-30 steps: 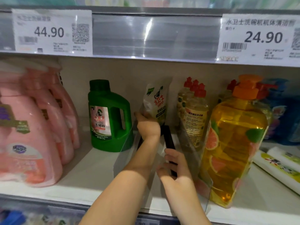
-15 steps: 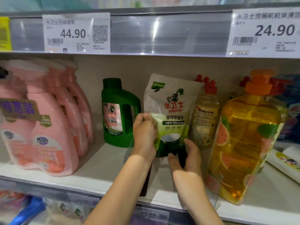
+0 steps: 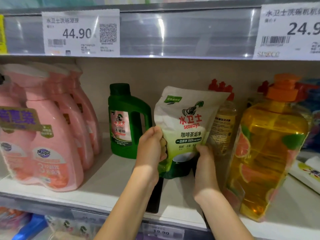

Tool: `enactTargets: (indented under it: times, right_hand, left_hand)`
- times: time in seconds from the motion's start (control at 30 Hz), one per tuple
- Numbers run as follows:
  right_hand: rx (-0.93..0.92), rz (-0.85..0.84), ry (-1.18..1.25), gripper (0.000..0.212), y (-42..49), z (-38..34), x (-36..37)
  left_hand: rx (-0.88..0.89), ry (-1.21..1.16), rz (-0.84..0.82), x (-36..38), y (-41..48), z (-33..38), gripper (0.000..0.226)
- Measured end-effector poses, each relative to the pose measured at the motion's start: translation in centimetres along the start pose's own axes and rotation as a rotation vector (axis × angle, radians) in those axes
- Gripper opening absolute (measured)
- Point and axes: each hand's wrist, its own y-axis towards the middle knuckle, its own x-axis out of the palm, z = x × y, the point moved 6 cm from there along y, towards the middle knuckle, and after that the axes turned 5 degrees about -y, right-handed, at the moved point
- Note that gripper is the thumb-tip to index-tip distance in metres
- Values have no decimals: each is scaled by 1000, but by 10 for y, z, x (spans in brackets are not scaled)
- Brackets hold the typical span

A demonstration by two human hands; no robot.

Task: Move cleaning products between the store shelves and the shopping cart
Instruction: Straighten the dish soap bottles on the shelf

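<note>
1. Pouch [image 3: 187, 129] of cleaner: upright at the middle of the shelf [image 3: 107, 184], between green jug [image 3: 128, 122] and slim red-capped bottles [image 3: 223, 125]. Impossible to tell whether resting on the shelf board or raised just off it.
2. Left hand [image 3: 152, 149]: curled round the lower left edge, thumb across the front. Right hand [image 3: 206, 170]: pinching the lower right corner, thumb on the front, fingers hidden behind.
3. Likely trouble: gripped low on a soft bag, so top half free to flop forward or fold (a higher hold probably safer).
4. Also possible: right edge brushing the red-capped bottles just behind it and tipping one against the big yellow bottle [image 3: 270, 149]. Very little room on that side.
5. Slip risk: smooth film, weight probably settled at the bottom, no support from beneath visible.
6. Contents:
   - Pouch: sealed and opaque, nothing of the inside visible, though plump low down.
   - Green jug: capped, contents hidden.
   - Yellow bottle: clear, filled with orange-yellow liquid nearly to the shoulder, pump top on.
   - Red-capped bottles: holding pale yellow liquid.
   - Pink bottles [image 3: 52, 139] at the left: bundled in wrap, opaque.
</note>
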Motion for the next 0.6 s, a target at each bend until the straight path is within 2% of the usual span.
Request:
enactTargets:
  times: [0.07,0.17,0.2,0.27,0.4,0.47,0.6]
  right_hand:
    - [-2,-9,77,54,-2,0,6]
    - [-67,70,-7,32,-11,-12,3]
    - [-73,93,-40,35,-15,-15,0]
    - [-105,140,-151,58,-26,-15,-1]
    - [-354,308,-539,112,-53,-24,1]
    - [-390,322,-630,116,-61,-26,2]
    - [-345,235,-663,112,-68,-16,-3]
  left_hand:
    - [-8,-30,34,-3,0,-1,26]
    - [75,-13,85,-6,3,-2,27]
    - [119,11,109,-6,3,-3,22]
    - [186,53,140,-5,1,-4,12]
    - [332,34,175,1,-4,-2,10]
    - [344,44,144,4,-5,-8,7]
    - [267,128,103,5,-4,-26,9]
